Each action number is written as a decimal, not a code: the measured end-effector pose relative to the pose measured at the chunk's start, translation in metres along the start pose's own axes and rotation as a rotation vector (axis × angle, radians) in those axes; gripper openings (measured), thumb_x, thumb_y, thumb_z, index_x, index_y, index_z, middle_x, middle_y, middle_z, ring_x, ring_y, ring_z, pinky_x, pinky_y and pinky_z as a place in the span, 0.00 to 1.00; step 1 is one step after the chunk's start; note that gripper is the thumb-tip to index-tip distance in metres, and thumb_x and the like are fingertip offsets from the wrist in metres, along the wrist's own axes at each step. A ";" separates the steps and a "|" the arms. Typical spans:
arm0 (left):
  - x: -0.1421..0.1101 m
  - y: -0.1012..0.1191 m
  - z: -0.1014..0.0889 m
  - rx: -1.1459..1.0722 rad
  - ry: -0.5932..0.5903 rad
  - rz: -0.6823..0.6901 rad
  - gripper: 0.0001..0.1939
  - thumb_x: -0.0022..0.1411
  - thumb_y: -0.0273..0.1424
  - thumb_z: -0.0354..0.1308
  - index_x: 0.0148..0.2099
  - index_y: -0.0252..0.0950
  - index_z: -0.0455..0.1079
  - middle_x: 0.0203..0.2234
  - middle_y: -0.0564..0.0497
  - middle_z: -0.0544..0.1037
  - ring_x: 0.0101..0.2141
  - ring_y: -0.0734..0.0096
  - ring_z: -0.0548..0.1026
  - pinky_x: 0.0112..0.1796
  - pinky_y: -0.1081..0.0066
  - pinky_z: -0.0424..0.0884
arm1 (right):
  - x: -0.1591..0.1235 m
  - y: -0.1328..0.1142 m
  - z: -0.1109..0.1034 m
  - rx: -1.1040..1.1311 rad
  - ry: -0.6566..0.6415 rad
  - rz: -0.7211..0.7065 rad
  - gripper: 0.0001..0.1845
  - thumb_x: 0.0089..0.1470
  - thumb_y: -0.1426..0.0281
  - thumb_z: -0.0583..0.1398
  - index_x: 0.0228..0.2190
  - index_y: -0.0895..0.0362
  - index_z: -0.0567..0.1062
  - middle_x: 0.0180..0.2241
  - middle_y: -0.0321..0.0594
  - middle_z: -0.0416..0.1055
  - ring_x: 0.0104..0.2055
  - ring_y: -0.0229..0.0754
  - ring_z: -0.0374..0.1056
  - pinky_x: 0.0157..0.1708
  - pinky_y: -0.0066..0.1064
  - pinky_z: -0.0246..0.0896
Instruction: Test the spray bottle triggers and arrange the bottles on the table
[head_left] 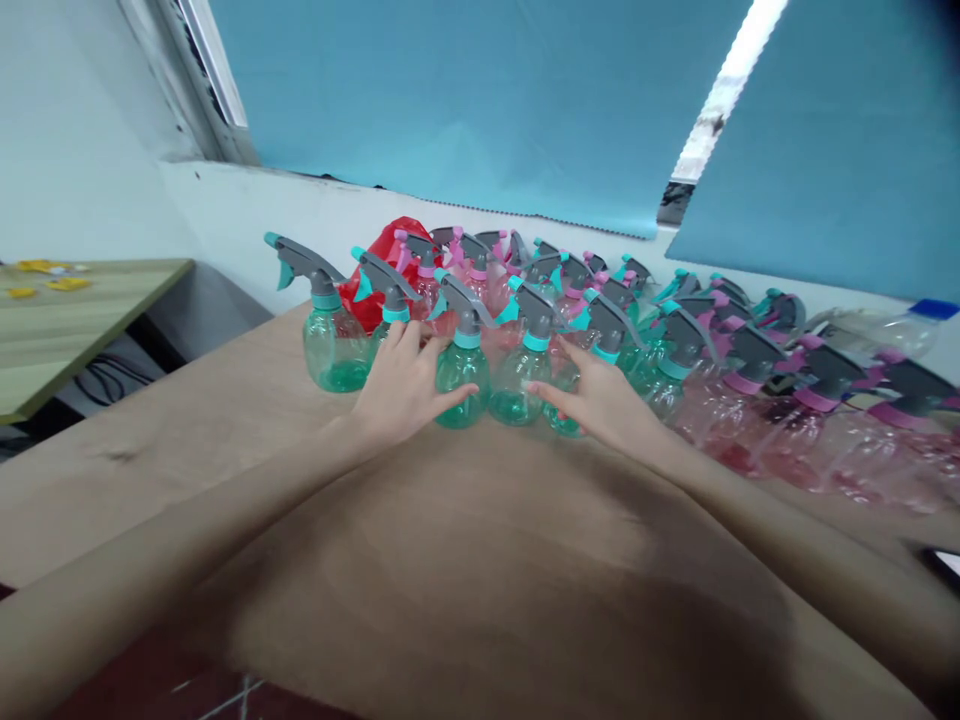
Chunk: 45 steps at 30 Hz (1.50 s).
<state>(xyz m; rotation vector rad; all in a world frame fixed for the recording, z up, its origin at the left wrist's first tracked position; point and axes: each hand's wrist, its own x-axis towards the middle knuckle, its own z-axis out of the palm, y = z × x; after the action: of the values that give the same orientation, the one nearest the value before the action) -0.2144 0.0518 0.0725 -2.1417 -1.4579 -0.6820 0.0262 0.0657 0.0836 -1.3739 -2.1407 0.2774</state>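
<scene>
Spray bottles with grey and turquoise trigger heads stand upright in a front row. My left hand (401, 385) is curved round the left side of a green spray bottle (463, 400), with its thumb across the front and its fingertips partly hidden behind. Beside it is another green spray bottle (517, 385); my right hand (600, 395) grips its right side, the thumb at the front and the index finger further back. One more green bottle (564, 420) is partly covered by my right hand. To the left of my left hand stands a clear green bottle (335, 350).
Pink spray bottles (795, 440) continue the row to the right, with several more behind. A red plastic bag (375, 275) lies at the back left of the wooden table (420, 580). Yellow items (67, 284) lie on a side table (90, 320). A phone-like object (946, 562) is at the right edge.
</scene>
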 end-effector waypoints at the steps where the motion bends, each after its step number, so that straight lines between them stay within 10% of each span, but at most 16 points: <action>1: 0.001 0.000 0.000 0.023 -0.006 -0.004 0.32 0.56 0.50 0.61 0.52 0.29 0.67 0.42 0.39 0.69 0.44 0.47 0.65 0.45 0.53 0.65 | 0.002 0.000 0.002 0.001 -0.012 0.000 0.39 0.51 0.51 0.57 0.58 0.62 0.61 0.41 0.52 0.74 0.44 0.57 0.71 0.37 0.44 0.66; 5: 0.006 -0.001 0.002 0.074 -0.024 -0.021 0.32 0.55 0.50 0.62 0.51 0.28 0.67 0.42 0.37 0.69 0.44 0.47 0.65 0.45 0.54 0.65 | 0.012 -0.001 0.009 0.049 -0.042 0.032 0.40 0.51 0.49 0.56 0.58 0.60 0.60 0.43 0.53 0.73 0.37 0.53 0.73 0.33 0.42 0.65; 11: 0.008 -0.002 0.002 0.125 -0.038 -0.039 0.30 0.57 0.50 0.60 0.51 0.30 0.67 0.43 0.37 0.68 0.46 0.46 0.65 0.45 0.54 0.64 | 0.023 -0.004 0.016 0.131 -0.105 0.119 0.40 0.52 0.51 0.57 0.55 0.67 0.58 0.16 0.35 0.67 0.20 0.46 0.69 0.23 0.35 0.60; 24: -0.005 0.005 -0.001 0.102 0.063 -0.068 0.35 0.61 0.52 0.54 0.58 0.29 0.62 0.43 0.38 0.67 0.46 0.46 0.65 0.46 0.54 0.64 | 0.008 0.004 0.011 0.172 -0.158 0.025 0.33 0.53 0.51 0.57 0.50 0.63 0.61 0.17 0.31 0.63 0.18 0.42 0.66 0.20 0.33 0.59; 30: -0.034 0.047 -0.025 -0.114 0.086 0.060 0.22 0.66 0.45 0.52 0.54 0.36 0.62 0.45 0.42 0.66 0.47 0.53 0.66 0.47 0.55 0.66 | -0.023 0.006 -0.006 0.140 -0.191 -0.045 0.29 0.52 0.49 0.56 0.46 0.59 0.63 0.22 0.36 0.67 0.23 0.42 0.66 0.23 0.33 0.59; 40: -0.040 0.130 -0.014 -0.659 -0.432 -0.091 0.39 0.57 0.49 0.60 0.64 0.42 0.50 0.58 0.45 0.63 0.57 0.51 0.61 0.53 0.54 0.63 | -0.083 0.034 -0.055 0.076 -0.200 -0.107 0.21 0.49 0.49 0.60 0.29 0.54 0.65 0.24 0.33 0.67 0.25 0.40 0.64 0.23 0.31 0.56; 45: -0.030 0.169 -0.006 -0.774 -0.505 -0.049 0.41 0.56 0.47 0.62 0.64 0.41 0.49 0.59 0.44 0.63 0.57 0.51 0.63 0.53 0.53 0.63 | -0.110 0.057 -0.075 -0.016 -0.147 -0.033 0.23 0.47 0.47 0.60 0.27 0.54 0.67 0.28 0.39 0.71 0.31 0.47 0.69 0.29 0.39 0.63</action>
<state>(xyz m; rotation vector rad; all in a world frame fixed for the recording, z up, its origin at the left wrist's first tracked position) -0.0662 -0.0294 0.0423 -3.0501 -1.6748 -0.8660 0.1461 -0.0157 0.0790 -1.3636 -2.2874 0.3588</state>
